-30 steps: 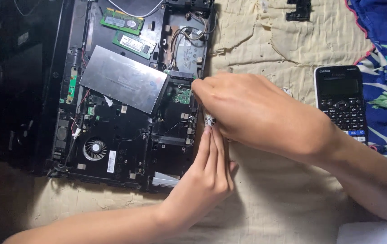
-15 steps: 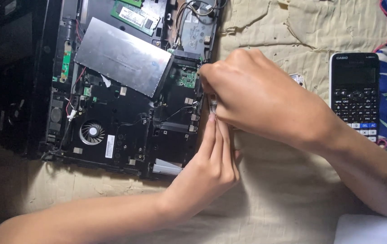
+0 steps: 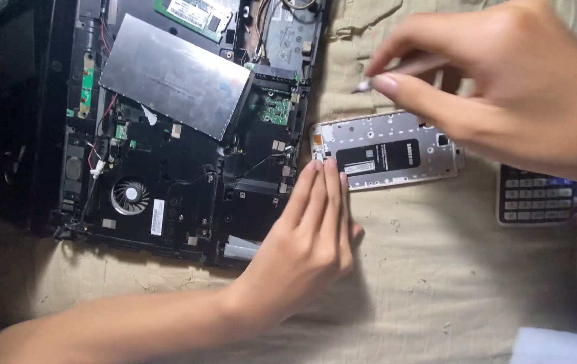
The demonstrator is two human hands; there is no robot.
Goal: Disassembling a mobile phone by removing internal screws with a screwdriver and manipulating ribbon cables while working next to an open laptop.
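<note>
- Nearest the camera, the left hand (image 3: 312, 236) lies flat on the beige cloth (image 3: 437, 290), fingers straight and together, gripping nothing; its fingertips press the near left corner of the phone frame (image 3: 386, 149).
- That silver phone frame sits back-side up on the cloth, just right of the laptop, its back cover off and a dark label showing in the middle.
- Above it hovers the right hand (image 3: 504, 87), blurred, fingers pinched shut around a thin metal tool (image 3: 396, 71) whose tip points down-left, clear of the frame.
- I judge the phone work as partway: opened and steadied, tool not touching.
- To the right, a dark calculator (image 3: 536, 197) lies partly under the right wrist.
- Left, the opened laptop (image 3: 187, 135) shows its fan (image 3: 130, 195), a silver drive plate (image 3: 174, 74) and green memory boards (image 3: 197, 12) at the far edge; its bottom panel is already off, internals in place.
</note>
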